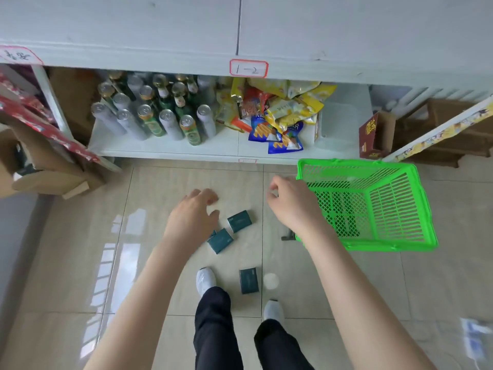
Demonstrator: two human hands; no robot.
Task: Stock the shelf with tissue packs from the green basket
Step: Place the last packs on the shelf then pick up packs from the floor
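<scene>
Three dark teal tissue packs lie on the tiled floor: one (239,221) just right of my left hand, one (220,240) below it with another partly hidden behind, and one (249,280) between my feet. The green basket (400,204) stands on the floor to the right; through its mesh I see no packs. My left hand (194,214) hovers above the packs with relaxed fingers, holding nothing. My right hand (289,201) hangs in front of the basket's left rim, fingers loosely curled, with nothing seen in it. The white shelf (170,149) is ahead.
Cans and bottles (160,113) fill the shelf's left part, and snack bags (277,110) its middle. Bare board (338,124) shows at its right end. Cardboard boxes (40,166) sit at the left, and a brown carton (373,134) at the right. My shoes (205,280) stand near the packs.
</scene>
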